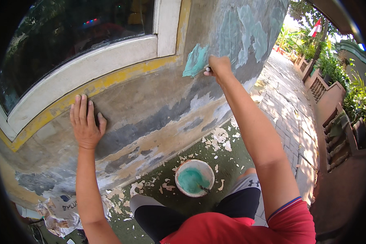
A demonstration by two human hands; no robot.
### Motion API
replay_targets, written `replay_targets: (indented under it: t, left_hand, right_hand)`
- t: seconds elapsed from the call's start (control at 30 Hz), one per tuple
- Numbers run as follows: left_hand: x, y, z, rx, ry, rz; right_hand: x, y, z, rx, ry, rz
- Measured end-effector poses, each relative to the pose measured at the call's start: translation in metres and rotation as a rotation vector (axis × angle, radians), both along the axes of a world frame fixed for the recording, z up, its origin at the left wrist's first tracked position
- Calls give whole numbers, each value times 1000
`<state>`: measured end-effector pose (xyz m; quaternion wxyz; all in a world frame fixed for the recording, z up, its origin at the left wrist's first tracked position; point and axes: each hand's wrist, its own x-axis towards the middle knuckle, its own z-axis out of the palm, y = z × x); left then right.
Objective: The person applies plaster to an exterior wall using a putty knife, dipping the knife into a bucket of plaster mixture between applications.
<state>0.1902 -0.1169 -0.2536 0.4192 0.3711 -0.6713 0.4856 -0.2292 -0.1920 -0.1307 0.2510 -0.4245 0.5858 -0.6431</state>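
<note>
Looking down over a red shirt [215, 227] and black-and-grey shorts [154, 215], with knees bent to either side of a round white bucket [206, 167]. Containing teal paste [189, 179] in the bucket, along with a dark stirring tool [204, 189] leaning toward the near right of the rim. Strewn all round with pale paint flakes [221, 135] on a green floor [236, 160], and littered at the near left with a crumpled plastic bag [63, 213].

Resting the left hand [87, 126] flat on the mottled grey wall [142, 101], grasping nothing, with straight fingers reaching the yellow band [110, 77] below the white window frame [110, 53]. Surrounding dark window glass [69, 44] with that frame, farther left.

Clenching the right hand [220, 69], farther off and to the right, around apparently a small pale handle [207, 69], too hidden by the fingers to identify surely. Holding it at the right edge of a teal patch [196, 59] on the wall, just left of broader teal smears [252, 34].

Stretching away at far right along a sunlit paved path [290, 122], past a brown balustrade [337, 146] and leafy plants [333, 61], to a red-and-white flag [315, 27].
</note>
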Motion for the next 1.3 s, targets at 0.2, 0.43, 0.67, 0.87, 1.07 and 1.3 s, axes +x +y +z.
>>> replay_targets:
  t: [0.2,0.43,0.67,0.87,1.07,1.3]
  left_hand:
    - [-10,-3,-3,13,24,-19]
    - [-5,1,-2,37,7,6]
    - [-4,1,1,22,-8,10]
    - [-7,-3,-4,8,9,9]
    - [-4,1,0,-1,-1,27]
    - [-5,0,1,3,-6,27]
  right_hand:
    - [-6,-23,73,-225,-127,90]
    - [-30,12,95,-64,186,-9]
    - [3,2,1,-57,-60,58]
    - [-5,2,67,-207,-40,95]
    - [-3,33,29,-27,152,31]
    - [28,1,34,-115,-174,111]
